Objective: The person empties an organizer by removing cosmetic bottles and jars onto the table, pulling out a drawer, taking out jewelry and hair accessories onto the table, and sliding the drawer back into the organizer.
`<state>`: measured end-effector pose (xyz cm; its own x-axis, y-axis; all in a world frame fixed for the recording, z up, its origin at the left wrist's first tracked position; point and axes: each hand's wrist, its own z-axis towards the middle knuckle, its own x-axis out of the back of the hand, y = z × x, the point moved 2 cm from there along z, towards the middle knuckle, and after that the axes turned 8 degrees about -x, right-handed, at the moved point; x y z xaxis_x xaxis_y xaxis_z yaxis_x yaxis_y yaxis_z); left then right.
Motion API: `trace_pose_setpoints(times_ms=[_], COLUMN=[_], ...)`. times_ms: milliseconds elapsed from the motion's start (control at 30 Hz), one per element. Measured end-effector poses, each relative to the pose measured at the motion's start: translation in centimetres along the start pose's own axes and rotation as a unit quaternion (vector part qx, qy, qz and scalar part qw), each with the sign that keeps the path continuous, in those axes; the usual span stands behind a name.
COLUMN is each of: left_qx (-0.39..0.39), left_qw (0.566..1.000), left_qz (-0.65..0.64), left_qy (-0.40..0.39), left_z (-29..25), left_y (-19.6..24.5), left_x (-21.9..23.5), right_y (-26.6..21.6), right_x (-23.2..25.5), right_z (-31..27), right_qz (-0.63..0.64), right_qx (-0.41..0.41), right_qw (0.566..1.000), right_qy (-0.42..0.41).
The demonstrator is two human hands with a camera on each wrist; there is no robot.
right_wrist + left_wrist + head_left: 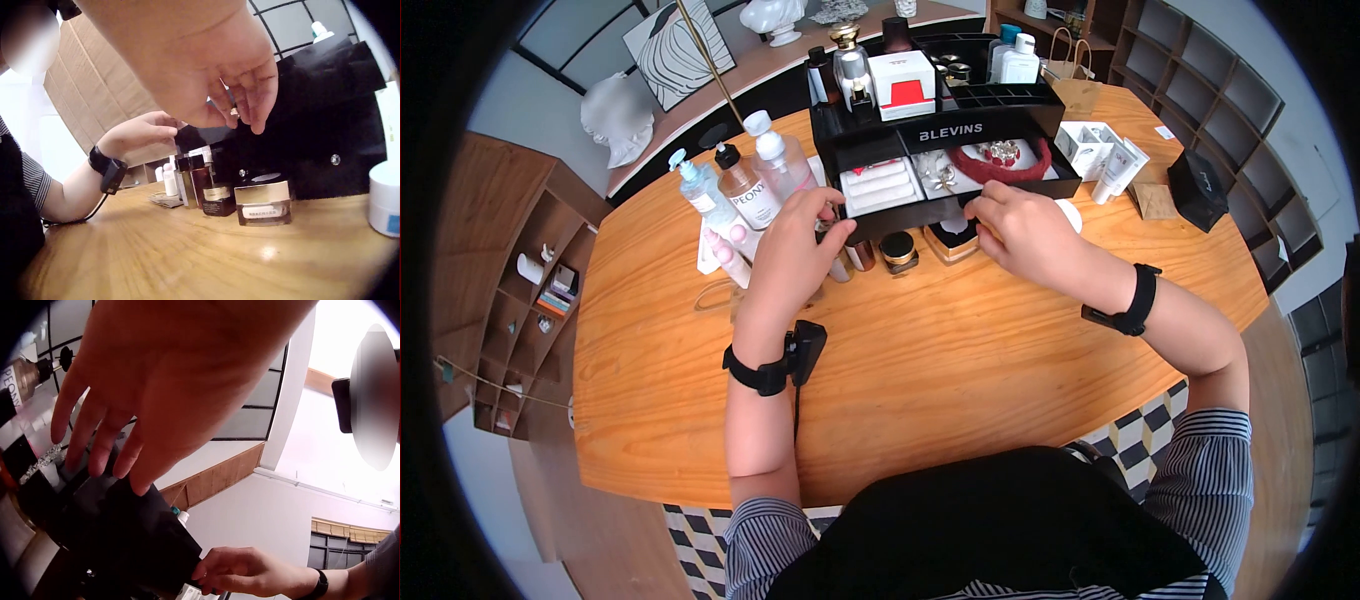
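Both hands sit at the front of the black organizer [960,130] on the wooden table [960,370]. Left hand [792,255] lies with fingers relaxed and apart against its left drawer. Right hand [1020,232] curls at the right drawer; whether it pinches anything I cannot tell. "BLEVINS" marks the organizer, "PEONY" a bottle [745,188].
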<state>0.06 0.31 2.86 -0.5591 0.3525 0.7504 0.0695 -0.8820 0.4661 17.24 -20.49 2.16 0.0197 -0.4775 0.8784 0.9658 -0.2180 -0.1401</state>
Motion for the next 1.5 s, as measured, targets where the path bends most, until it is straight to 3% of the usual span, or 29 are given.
trace_pose_setpoints(times_ms=[67, 267, 400, 467, 533, 600, 700, 767, 867, 933, 1000, 1133, 1267, 1333, 1467, 1500], left_qx=[-0.043, -0.029, -0.011, -0.008, -0.005, 0.067, 0.078, 0.072, 0.075, 0.085, 0.045, 0.104, 0.046, 0.033, 0.069, 0.079], left_qw=[0.999, 0.999, 0.998, 0.998, 0.999, 0.995, 0.991, 0.994, 0.997, 0.996, 0.995, 0.985, 0.985, 0.984, 0.972, 0.971], left_qz=[-0.019, -0.009, -0.037, -0.023, -0.009, -0.071, -0.106, -0.08, -0.023, 0.007, 0.021, 0.023, 0.106, 0.119, 0.133, 0.13], left_qy=[-0.011, -0.041, -0.049, -0.05, -0.049, -0.03, 0.008, 0.011, -0.001, -0.014, -0.084, -0.139, -0.126, -0.13, -0.182, -0.183], left_z=[-0.2, -0.6, -0.7, -0.6, -0.4, -0.2, 0.3, 0.8, 1.8, 2.7, 3.8, 5.1, 5.3, 5.6, 6.4, 6.6], left_y=[0.5, 1.7, 1.5, 1.2, 0.6, -0.7, -1.9, -2.6, -2.7, -3.3, -3.8, -3.4, -2.9, -2.9, -3.0, -2.6], left_x=[-0.3, -0.1, 0.0, 0.2, 0.3, 0.1, -0.2, -0.2, -0.1, 0.0, -0.2, -0.5, -1.2, -1.4, -1.7, -1.5], right_y=[-0.3, -0.1, 2.3, 5.0, 8.0, 12.0, 15.5, 17.5, 16.7, 15.8, 15.6, 16.6, 15.6, 15.6, 15.8, 16.0], right_x=[0.3, 1.8, 3.4, 4.1, 4.7, 4.3, 3.4, 2.1, 2.4, 2.7, 3.0, 2.2, 2.5, 2.4, 1.9, 1.7], right_z=[-0.8, -1.5, -0.8, -0.3, 0.1, 0.3, 0.4, 0.4, 0.9, 1.3, 1.7, 1.9, 2.1, 2.4, 2.5, 2.4], right_qz=[-0.005, 0.021, 0.078, 0.119, 0.096, 0.05, 0.019, 0.11, 0.144, 0.124, 0.095, 0.159, 0.156, 0.091, 0.086, 0.046], right_qx=[0.013, 0.013, -0.052, -0.187, -0.203, -0.243, -0.253, -0.345, -0.388, -0.381, -0.4, -0.401, -0.4, -0.362, -0.319, -0.273], right_qw=[1.0, 0.999, 0.995, 0.974, 0.971, 0.966, 0.966, 0.932, 0.906, 0.912, 0.898, 0.892, 0.895, 0.915, 0.936, 0.956], right_qy=[0.003, 0.028, 0.034, 0.049, 0.087, 0.075, 0.044, -0.016, -0.087, -0.091, -0.157, -0.137, -0.122, -0.151, -0.121, -0.095])
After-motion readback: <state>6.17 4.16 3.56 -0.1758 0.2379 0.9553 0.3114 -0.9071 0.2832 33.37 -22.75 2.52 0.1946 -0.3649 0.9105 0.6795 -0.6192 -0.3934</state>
